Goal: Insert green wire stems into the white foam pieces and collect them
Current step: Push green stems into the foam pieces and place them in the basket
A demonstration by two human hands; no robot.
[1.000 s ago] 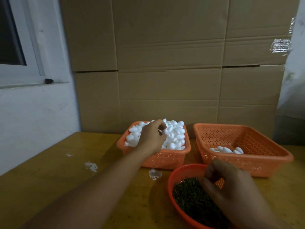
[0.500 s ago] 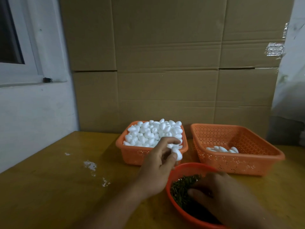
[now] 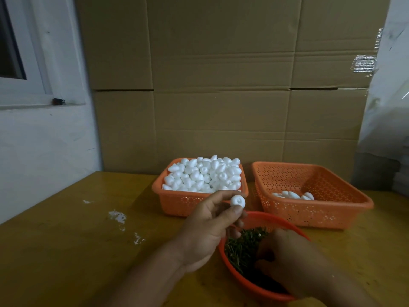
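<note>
One white foam piece (image 3: 238, 200) sat pinched above the red bowl (image 3: 241, 278) of green wire stems (image 3: 241, 249); more foam pieces (image 3: 203, 173) heaped one orange basket (image 3: 177, 203), few (image 3: 293, 195) lay in the other (image 3: 314, 214).

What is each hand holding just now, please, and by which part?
The left hand pinches one foam piece by its sides. The right hand is in the green stems; any hold is hidden.

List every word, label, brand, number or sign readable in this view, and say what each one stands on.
None can be read.
Cardboard boxes: plain faces, no print visible.
Shiny tape patch on the cardboard: wrinkled and reflective, no lettering legible.
Orange baskets, red bowl and the foam piece held in the left hand: no markings show.
</note>
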